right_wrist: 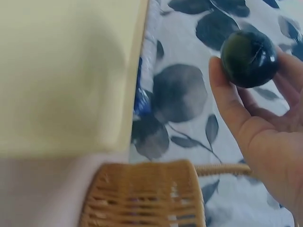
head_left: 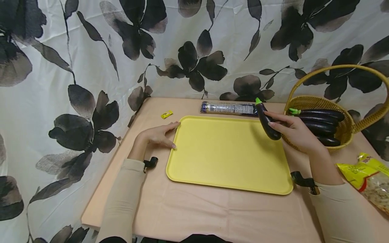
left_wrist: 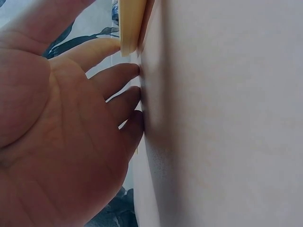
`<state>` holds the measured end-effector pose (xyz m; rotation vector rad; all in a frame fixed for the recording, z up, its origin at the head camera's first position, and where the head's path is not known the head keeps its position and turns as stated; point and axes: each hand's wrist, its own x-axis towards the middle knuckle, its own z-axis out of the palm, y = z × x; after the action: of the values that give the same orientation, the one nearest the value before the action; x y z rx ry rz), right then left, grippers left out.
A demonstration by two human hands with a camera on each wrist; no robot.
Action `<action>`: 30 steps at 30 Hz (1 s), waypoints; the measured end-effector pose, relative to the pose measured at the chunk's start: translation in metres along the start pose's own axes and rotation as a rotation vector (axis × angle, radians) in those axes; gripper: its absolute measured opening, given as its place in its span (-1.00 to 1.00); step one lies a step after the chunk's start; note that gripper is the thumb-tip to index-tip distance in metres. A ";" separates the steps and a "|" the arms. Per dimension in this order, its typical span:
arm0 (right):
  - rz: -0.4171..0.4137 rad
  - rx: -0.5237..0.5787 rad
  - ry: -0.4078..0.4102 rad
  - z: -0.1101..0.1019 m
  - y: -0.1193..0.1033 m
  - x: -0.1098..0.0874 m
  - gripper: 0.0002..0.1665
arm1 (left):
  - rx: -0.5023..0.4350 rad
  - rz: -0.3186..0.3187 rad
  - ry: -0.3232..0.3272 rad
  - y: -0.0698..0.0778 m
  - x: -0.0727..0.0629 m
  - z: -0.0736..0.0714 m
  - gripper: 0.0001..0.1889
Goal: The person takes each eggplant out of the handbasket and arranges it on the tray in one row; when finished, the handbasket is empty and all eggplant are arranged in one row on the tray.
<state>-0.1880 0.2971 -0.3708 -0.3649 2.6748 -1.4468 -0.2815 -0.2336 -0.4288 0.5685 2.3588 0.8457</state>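
Note:
My right hand (head_left: 294,131) pinches a dark purple eggplant (head_left: 268,124) between thumb and fingers, above the right side of a yellow tray (head_left: 225,155). Its green stem points up and away. Seen from the right wrist, the eggplant's rounded end (right_wrist: 249,60) faces the camera. At the tray's left edge rests my left hand (head_left: 156,135), thumb and fingertips touching the rim with the fingers loosely spread. In the left wrist view its other fingertips lie on the table beside the tray edge (left_wrist: 131,28). Several more eggplants (head_left: 319,122) lie in a wicker basket (head_left: 347,133).
The basket's tall arched handle (head_left: 337,67) rises right of the tray. Behind the tray lies a long blue-and-silver packet (head_left: 228,108), with a small yellow wrapped piece (head_left: 166,114) to its left. A yellow-and-clear bag (head_left: 369,180) sits at the right. Floral cloth hangs behind the table.

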 end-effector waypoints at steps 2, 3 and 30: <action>-0.004 0.039 0.003 0.007 0.000 0.004 -0.43 | 0.000 -0.001 0.001 0.000 0.000 0.000 0.34; -0.004 0.051 0.004 0.010 0.000 0.005 -0.42 | 0.000 -0.002 0.002 -0.001 0.000 0.000 0.34; 0.028 0.159 -0.191 0.112 -0.013 0.056 -0.29 | 0.013 -0.011 0.013 0.004 -0.002 0.002 0.34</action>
<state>-0.2194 0.1855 -0.4197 -0.4281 2.3893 -1.5203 -0.2782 -0.2310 -0.4265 0.5559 2.3793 0.8316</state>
